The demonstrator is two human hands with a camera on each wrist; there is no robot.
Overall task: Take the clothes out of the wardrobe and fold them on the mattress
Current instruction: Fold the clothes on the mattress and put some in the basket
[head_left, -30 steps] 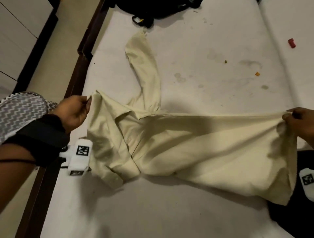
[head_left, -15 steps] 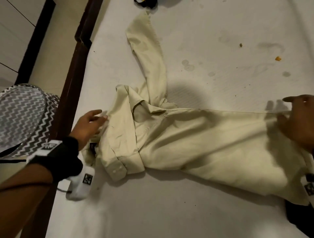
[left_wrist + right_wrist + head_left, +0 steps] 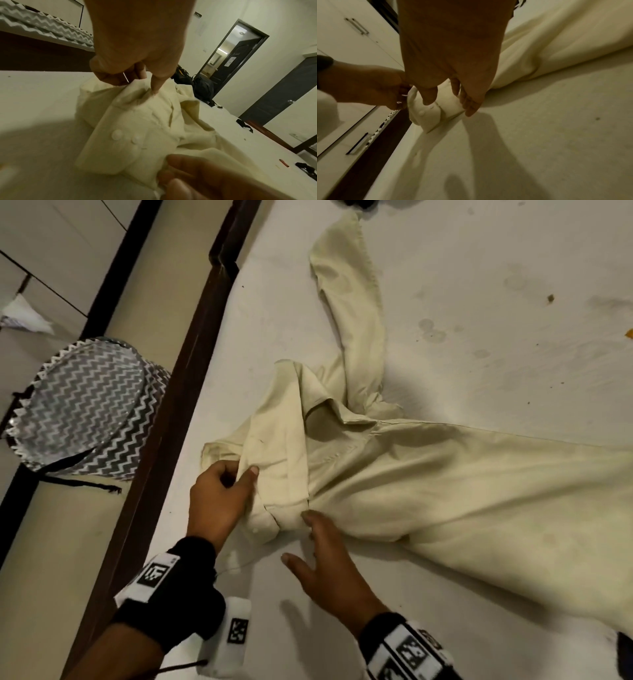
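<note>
Cream shirt (image 3: 428, 491) spread on mattress (image 3: 479, 285), left hand (image 3: 219, 501) pinching folded sleeve (near cuff), right hand (image 3: 329, 566) fingers straight, touching fabric.

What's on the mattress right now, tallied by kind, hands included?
Cream shirts: 1, spread on the mattress
Hands on it: 2, the left hand pinching a fold near the cuff, the right hand flat with fingertips at the cuff
Small orange scraps: 1
Dark bags at the far edge: at least 2, partly hidden
Total: 6
</note>
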